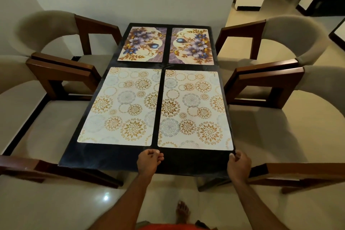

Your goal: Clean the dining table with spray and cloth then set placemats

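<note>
I see a dark glossy dining table (104,162) pushed against a pale wall, w/ beige-cushioned wooden chairs (61,58) on both sides and pale tiled floor below; a dark doorway sits top right. Four placemats lie flat on the top in a 2x2 grid, narrow dark strips between them. Far pair: far-left floral mat (142,44) and far-right floral mat (192,46), purple-blue flowers on cream. Near pair: near-left mat (122,107) and near-right mat (194,111), white w/ gold and grey circle patterns. Left hand (148,161) rests on the table just below the gap between the near mats, fingers curled, tips at the near-right mat's near-left corner; can't tell if it pinches the edge. Right hand (239,164) is at that mat's near-right corner by the table edge, fingers curled and close together; grip unclear. Chairs are cut off at the frame sides. A bare foot (183,211) shows below.
</note>
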